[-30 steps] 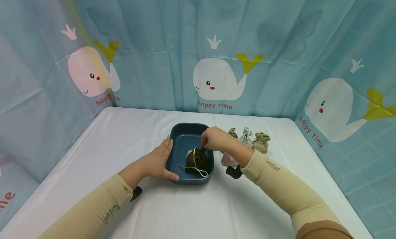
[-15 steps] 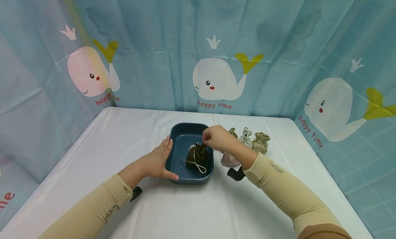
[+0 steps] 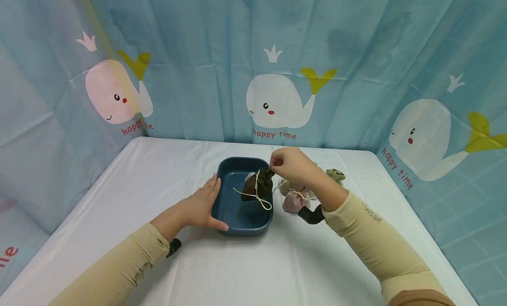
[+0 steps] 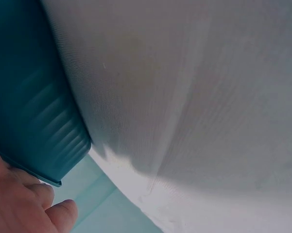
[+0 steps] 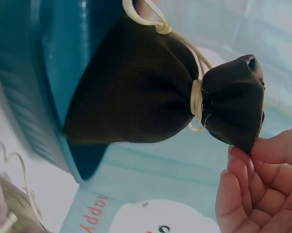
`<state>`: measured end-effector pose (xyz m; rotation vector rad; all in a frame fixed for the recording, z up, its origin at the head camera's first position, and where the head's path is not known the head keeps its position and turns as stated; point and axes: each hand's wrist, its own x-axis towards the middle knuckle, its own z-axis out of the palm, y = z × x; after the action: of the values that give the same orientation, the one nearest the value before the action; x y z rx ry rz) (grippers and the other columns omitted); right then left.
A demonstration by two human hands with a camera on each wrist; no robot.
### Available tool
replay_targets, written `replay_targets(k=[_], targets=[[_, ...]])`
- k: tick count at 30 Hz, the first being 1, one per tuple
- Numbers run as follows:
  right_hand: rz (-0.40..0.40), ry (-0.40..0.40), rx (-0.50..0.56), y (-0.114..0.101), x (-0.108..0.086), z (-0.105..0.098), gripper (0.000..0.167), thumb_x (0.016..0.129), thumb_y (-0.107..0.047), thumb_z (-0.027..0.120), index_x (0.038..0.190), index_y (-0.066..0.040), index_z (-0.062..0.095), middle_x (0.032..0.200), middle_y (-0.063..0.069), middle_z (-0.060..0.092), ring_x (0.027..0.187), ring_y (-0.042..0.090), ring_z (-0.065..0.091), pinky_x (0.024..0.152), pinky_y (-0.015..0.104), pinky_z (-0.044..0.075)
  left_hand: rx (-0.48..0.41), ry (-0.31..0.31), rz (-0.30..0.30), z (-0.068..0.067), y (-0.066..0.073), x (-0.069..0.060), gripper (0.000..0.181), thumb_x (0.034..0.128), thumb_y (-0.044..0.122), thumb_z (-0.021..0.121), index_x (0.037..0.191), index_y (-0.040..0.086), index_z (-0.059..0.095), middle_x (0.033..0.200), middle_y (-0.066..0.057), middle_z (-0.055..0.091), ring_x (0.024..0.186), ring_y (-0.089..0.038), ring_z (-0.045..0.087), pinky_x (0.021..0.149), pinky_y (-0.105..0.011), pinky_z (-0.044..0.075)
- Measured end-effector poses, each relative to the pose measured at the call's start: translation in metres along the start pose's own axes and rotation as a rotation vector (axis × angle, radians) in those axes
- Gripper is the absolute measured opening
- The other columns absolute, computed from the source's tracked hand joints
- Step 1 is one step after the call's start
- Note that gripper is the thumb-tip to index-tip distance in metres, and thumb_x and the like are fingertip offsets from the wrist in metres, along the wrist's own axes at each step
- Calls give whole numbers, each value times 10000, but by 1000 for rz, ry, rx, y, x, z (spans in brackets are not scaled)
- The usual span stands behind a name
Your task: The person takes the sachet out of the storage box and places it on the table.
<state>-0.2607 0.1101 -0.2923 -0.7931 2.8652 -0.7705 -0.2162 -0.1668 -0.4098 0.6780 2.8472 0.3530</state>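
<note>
A dark brown drawstring pouch [image 3: 254, 188] with a cream cord hangs tilted over the blue rectangular bin [image 3: 237, 229]. My right hand [image 3: 292, 166] pinches the gathered top edge of this pouch between thumb and fingertips, plainly seen in the right wrist view, where the pouch [image 5: 136, 87] is tied at its neck. My left hand [image 3: 198, 205] rests with spread fingers along the bin's left rim, its thumb by the near corner. In the left wrist view, curled-looking fingertips [image 4: 63, 213] lie by the bin's ribbed wall [image 4: 43, 111]. Something pale shows behind the pouch, too hidden to name.
To the right of the bin stand several more small pouches, among them a pink one [image 3: 295, 201] and a green one [image 3: 336, 175], partly behind the right forearm. White cloth [image 3: 253, 270] covers the table. A blue whale-print curtain [image 3: 190, 99] hangs behind it.
My right hand has risen and moved right, lifting the brown pouch from the bin's floor up toward its right rim. The left hand has stayed on the bin.
</note>
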Motion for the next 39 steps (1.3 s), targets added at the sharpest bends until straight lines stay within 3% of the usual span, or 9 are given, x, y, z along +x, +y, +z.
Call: replay_targets(k=[4,10,21,32,39], targets=[[50,12,31,3,-4,-12,110,834,-93,595,738,-118,643,676,6,601,649,174,508,558,288,423,-1,1,3,-1,1,-1,1378,535,830,569,1452,-22,-7,1513,-173,-107,1392,-315,-14,1073,-515,171],[59,45,39,14,-14,-29,105,832,-82,578,750,-101,642,680,13,592,608,172,493,540,291,408,10,-10,-4,-2,2,-1,1371,546,818,580,1450,-17,-23,1511,-172,-119,1392,-310,-23,1078,-506,165],[94,92,41,36,-39,-60,100,880,-90,552,823,-68,631,763,62,607,679,193,502,607,321,411,13,-20,-8,-1,2,0,1367,550,814,585,1452,-16,-19,1511,-164,-123,1393,-304,-35,1080,-503,161],[171,134,-26,60,-72,-85,102,897,-131,566,855,-74,639,813,46,627,735,199,516,629,322,407,21,-14,-7,-1,3,0,1364,552,810,588,1452,-20,-14,1512,-169,-111,1392,-306,-30,1078,-505,168],[228,111,-62,77,-87,-93,88,894,-131,573,871,-76,637,817,42,626,747,208,525,603,312,405,19,-23,-16,-2,4,0,1375,538,827,570,1453,-14,-18,1512,-163,-121,1392,-300,-37,1079,-507,162]])
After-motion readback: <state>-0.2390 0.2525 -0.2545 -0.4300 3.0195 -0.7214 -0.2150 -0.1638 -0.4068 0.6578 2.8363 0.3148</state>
